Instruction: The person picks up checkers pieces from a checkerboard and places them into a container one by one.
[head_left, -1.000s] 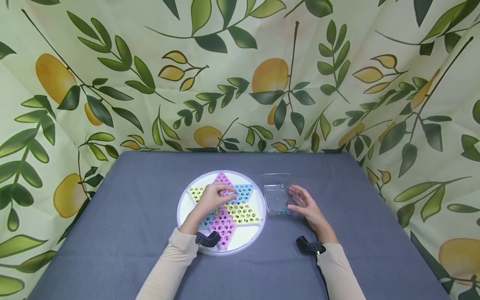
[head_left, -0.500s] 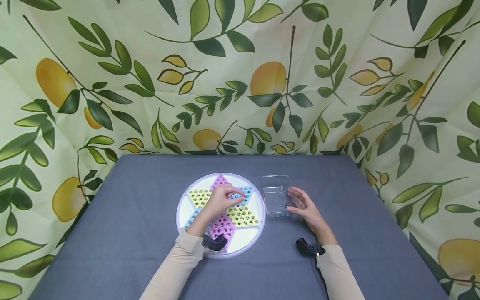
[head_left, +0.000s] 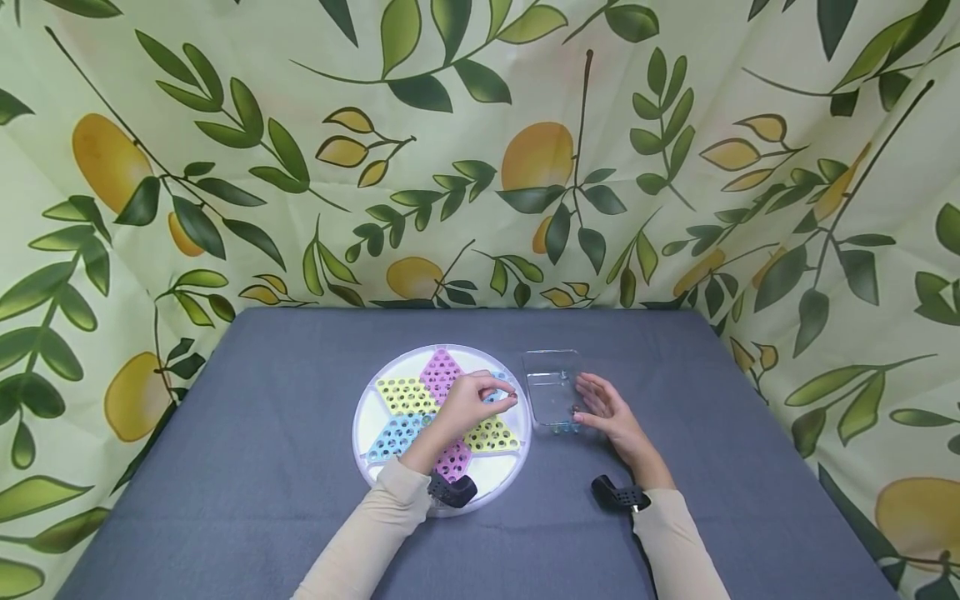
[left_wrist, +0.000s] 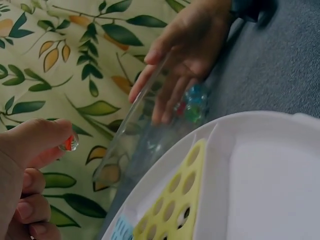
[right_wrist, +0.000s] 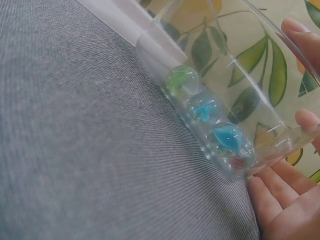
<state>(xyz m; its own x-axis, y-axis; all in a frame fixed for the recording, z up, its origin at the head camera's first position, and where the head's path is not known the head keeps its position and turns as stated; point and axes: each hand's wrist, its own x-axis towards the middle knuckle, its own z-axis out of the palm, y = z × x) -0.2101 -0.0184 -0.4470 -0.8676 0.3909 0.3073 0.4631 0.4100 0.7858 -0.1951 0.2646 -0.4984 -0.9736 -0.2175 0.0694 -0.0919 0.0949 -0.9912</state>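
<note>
My left hand pinches a clear marble with a red core between thumb and forefinger, over the right side of the Chinese checkers board. Its other fingers curl in toward the palm. The round white board carries a star of pink, yellow and blue perforated sections, partly covered by the left hand. To the board's right is a clear plastic box, whose right side my right hand holds. Blue, green and reddish marbles lie along the box's near end.
A dark grey cloth covers the table. Behind it hangs a curtain printed with leaves and fruit. A few dark marbles show in holes of the board's yellow section. Black cameras sit on both wrists.
My left hand has moved rightward across the board with the marble, toward the box, uncovering the board's left sections. The right hand and the box have stayed nearly still.
</note>
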